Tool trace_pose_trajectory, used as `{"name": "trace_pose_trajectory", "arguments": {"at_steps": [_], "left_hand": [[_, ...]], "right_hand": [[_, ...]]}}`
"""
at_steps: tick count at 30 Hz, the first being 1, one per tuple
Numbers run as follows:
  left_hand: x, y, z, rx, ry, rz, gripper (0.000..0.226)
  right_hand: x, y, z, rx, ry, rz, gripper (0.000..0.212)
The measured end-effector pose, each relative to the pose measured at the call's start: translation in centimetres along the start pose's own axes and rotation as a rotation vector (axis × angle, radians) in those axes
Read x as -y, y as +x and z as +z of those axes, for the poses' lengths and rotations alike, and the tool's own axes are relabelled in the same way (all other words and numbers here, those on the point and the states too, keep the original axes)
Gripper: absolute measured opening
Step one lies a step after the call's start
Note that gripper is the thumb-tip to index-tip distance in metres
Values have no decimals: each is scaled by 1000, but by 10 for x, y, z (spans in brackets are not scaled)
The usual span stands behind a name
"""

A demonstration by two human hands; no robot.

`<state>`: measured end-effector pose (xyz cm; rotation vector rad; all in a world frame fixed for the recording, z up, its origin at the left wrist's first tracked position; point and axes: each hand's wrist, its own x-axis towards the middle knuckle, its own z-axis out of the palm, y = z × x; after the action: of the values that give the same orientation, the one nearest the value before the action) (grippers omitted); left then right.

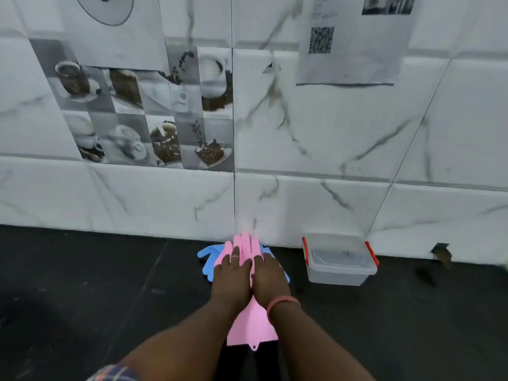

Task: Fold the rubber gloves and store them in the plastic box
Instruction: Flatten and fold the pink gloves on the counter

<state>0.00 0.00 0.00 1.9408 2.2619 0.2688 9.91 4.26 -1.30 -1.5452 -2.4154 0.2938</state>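
A pink rubber glove (248,324) lies flat on the dark counter, fingers pointing at the wall, cuff toward me. It lies over a blue rubber glove (209,258), whose fingers stick out to the left. My left hand (232,276) and my right hand (268,277) press flat on the pink glove side by side, fingers straight. A clear plastic box (339,272) with red latches stands open against the wall, to the right of the gloves.
A marble-tiled wall (330,138) rises right behind the gloves and box. A paper sheet with a QR code (354,42) hangs on it. A dark hole (441,253) sits at the wall's foot, right of the box.
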Motion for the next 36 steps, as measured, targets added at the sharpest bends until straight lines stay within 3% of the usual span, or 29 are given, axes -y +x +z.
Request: {"name": "trace_pose_trajectory", "arguments": {"at_steps": [2,5,8,12,22,25,28,33,35,36], "left_hand": [[4,-8,15,87,-20,-52,51],[14,-18,43,187,-56,-125,52],[24,-18,63,263,-94,-145,63],[34,-15,83,341,-53,-109,71],[40,3,73,293,-79,-47,68],[48,2,78,209,-160,-77,60],[55,0,84,8,-231,-97,41],[43,-6,77,-289,-165,-147,22],[28,-7,69,-429,-283,-220,22],[20,-8,60,-477,-458,-259,19]], "right_hand": [[-3,-10,16,88,45,56,35],[-7,-28,39,250,101,127,54],[-10,-34,58,272,145,141,71],[-7,-36,78,314,135,172,74],[-12,-17,75,347,-11,155,71],[-14,-16,71,308,162,286,57],[-20,-24,70,133,159,385,32],[-15,-29,62,28,342,465,20],[-11,-27,49,-127,410,456,14],[-7,-30,38,-206,479,435,13]]}}
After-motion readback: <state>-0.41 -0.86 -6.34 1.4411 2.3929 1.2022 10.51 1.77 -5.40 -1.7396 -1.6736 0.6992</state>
